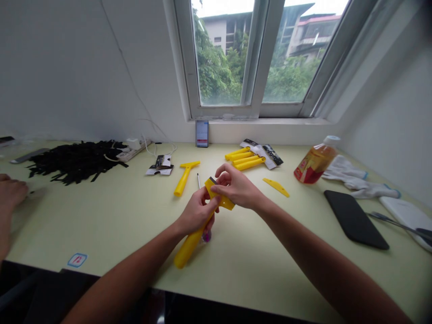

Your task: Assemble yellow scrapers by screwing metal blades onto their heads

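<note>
A yellow scraper (190,250) slants across the middle, its handle toward me and its head, with a dark strip along the edge, pointing away. My left hand (198,212) wraps round the handle just below the head. Fingers of my right hand (235,185) pinch the head near the dark strip. Behind my left hand runs a screwdriver (207,236); its purple handle shows below and its thin shaft above. Whether that hand grips it or it lies on the table cannot be told. Beyond lies another yellow scraper (184,178), and to the right a flat yellow piece (276,186).
Yellow handles (245,158) with cards lie at the back. Folded cards (160,165) and a black strip pile (79,159) are left. Right are a bottle (312,163), gloves (357,177) and a black slab (356,219). Another person's hand (11,191) rests far left.
</note>
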The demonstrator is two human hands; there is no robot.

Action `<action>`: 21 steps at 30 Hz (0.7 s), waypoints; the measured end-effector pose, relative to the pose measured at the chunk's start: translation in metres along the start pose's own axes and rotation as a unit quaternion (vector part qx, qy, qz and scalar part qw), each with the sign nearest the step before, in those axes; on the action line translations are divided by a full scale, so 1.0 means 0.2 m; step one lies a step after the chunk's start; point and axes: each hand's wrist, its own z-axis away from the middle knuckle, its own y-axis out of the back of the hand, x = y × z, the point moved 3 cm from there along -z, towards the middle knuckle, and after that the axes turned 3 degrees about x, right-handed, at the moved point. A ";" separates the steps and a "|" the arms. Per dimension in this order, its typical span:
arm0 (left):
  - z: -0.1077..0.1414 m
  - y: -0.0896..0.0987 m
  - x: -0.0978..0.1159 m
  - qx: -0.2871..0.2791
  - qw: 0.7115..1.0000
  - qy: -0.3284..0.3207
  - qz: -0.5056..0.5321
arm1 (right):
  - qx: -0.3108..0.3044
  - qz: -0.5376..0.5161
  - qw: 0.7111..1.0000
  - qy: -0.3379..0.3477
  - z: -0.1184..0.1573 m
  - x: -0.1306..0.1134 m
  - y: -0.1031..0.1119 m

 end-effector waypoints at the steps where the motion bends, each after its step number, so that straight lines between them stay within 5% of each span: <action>1: 0.00 0.00 0.00 -0.001 1.000 0.003 -0.002 | -0.007 -0.004 1.000 -0.004 0.00 0.01 0.00; 4: 0.00 -0.01 0.00 0.003 1.000 0.010 -0.004 | -0.017 0.003 1.000 0.009 0.00 0.01 0.00; 10: -0.02 -0.01 -0.01 0.023 1.000 0.010 0.005 | 0.058 0.154 0.979 0.124 0.01 -0.02 -0.01; 15: -0.02 0.00 -0.02 0.015 1.000 0.021 -0.013 | -0.004 0.062 0.998 0.009 -0.01 0.02 -0.01; 21: 0.00 -0.01 0.00 -0.013 0.999 0.035 0.014 | -0.067 0.004 0.997 -0.031 0.00 0.03 0.04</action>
